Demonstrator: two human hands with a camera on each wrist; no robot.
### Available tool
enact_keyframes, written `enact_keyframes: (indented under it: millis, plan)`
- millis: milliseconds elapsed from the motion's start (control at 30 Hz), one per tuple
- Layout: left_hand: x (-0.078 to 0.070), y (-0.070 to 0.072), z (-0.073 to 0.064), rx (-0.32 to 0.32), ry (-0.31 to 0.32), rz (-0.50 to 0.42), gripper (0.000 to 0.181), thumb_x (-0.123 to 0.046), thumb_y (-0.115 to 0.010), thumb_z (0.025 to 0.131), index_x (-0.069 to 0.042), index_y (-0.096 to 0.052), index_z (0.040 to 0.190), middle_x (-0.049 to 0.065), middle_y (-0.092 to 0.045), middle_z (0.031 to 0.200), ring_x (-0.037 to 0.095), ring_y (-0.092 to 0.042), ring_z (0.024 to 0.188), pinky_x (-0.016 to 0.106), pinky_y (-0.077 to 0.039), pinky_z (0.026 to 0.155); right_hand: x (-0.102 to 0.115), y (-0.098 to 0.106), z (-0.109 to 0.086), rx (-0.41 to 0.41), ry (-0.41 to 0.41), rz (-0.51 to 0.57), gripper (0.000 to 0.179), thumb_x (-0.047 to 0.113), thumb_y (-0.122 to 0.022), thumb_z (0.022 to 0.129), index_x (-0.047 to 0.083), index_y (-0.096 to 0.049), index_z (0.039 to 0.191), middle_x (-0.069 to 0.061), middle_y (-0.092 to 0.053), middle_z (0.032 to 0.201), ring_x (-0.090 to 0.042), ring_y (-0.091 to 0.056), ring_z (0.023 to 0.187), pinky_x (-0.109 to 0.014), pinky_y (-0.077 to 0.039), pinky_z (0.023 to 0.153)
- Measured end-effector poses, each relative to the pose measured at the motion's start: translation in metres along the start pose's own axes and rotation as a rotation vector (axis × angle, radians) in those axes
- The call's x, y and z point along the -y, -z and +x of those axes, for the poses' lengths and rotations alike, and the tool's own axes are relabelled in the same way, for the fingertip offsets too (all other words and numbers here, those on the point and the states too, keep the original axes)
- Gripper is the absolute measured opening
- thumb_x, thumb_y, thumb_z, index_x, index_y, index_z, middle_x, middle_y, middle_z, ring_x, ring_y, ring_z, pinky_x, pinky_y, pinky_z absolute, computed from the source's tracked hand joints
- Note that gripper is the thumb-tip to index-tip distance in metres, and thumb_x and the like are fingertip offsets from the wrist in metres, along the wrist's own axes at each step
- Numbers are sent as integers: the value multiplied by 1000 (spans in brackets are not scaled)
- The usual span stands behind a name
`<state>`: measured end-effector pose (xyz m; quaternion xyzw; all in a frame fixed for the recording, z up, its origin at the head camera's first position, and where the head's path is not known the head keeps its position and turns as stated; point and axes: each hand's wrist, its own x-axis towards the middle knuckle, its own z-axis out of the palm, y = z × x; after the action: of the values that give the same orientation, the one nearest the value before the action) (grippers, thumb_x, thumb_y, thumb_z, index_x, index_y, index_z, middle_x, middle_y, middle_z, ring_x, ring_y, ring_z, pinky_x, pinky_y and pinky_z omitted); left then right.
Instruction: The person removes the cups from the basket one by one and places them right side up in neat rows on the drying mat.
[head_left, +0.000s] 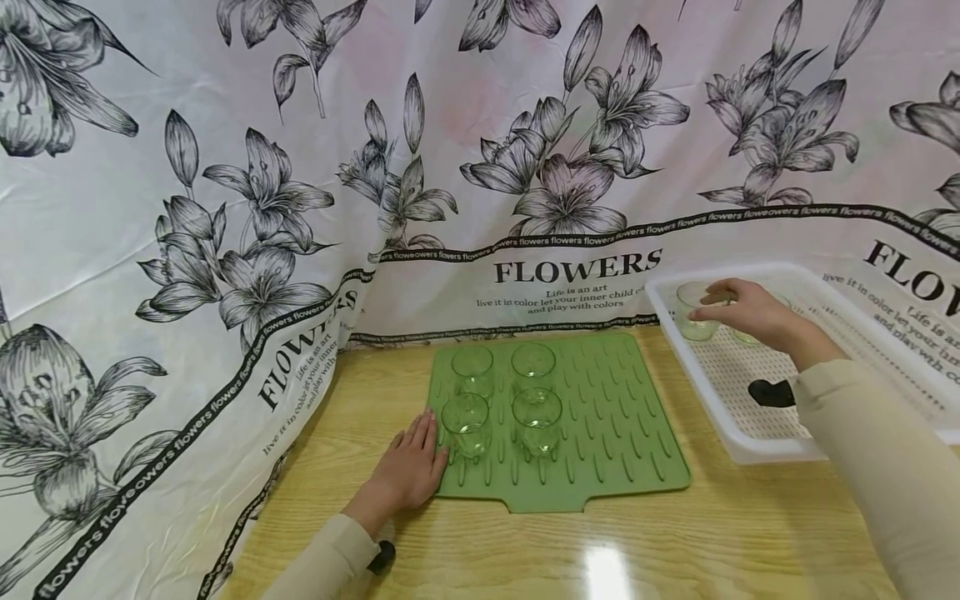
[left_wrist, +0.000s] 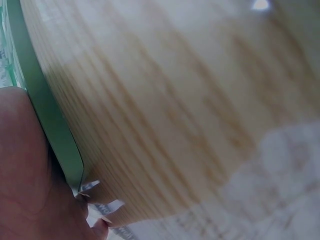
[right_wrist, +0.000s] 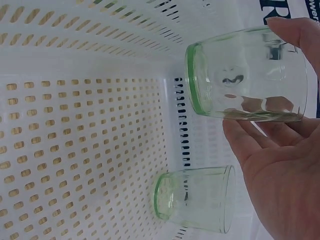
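Observation:
My right hand (head_left: 753, 315) reaches into the white perforated basket (head_left: 723, 429) at the right. Its thumb and fingers hold a clear, green-tinted glass (right_wrist: 220, 75) around its sides. Another such glass (right_wrist: 200, 200) stands in the basket beside it, partly hidden by my hand in the head view. On the green ridged mat (head_left: 622, 417), several similar glasses (head_left: 538, 421) stand in two rows on the left half. My left hand (head_left: 408, 467) rests at the mat's left edge, fingers extended and touching it. In the left wrist view, part of that hand lies against the mat's green edge (left_wrist: 55, 125).
A light wood table (head_left: 480, 558) lies under the mat and basket. White cloth (head_left: 420, 292) with black flower prints and lettering hangs behind and drapes down the left side. Dark wrist pieces (head_left: 771, 392) show near both cuffs.

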<state>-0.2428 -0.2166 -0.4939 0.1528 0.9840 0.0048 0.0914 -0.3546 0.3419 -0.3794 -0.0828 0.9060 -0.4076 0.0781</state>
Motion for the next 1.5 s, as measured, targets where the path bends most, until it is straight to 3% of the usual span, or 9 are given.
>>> enact_keyframes:
  millis: [967, 1267, 1500]
  plan:
    - [0, 3, -2, -35, -19, -39, 69, -45, -21, 113, 3, -15, 162, 19, -11, 170, 36, -14, 157, 57, -21, 123, 16, 6, -11, 16, 52, -14, 83, 39, -64, 102, -12, -24, 155, -35, -41, 150, -54, -44, 134, -68, -40, 105]
    - [1, -2, 0, -24, -6, -19, 68, -44, -22, 113, 1, -15, 163, 16, -9, 171, 33, -13, 157, 54, -21, 124, 16, 7, -16, 6, 51, -24, 86, 41, -64, 102, -11, -21, 156, -35, -40, 150, -54, -40, 135, -69, -40, 104]
    - [-3, 5, -3, -5, -9, -31, 66, -40, -26, 113, 2, -18, 162, 18, -12, 170, 35, -15, 157, 55, -21, 123, 22, 9, -22, -10, 66, -20, 83, 39, -64, 103, -11, -23, 155, -34, -42, 149, -53, -42, 135, -69, -41, 104]
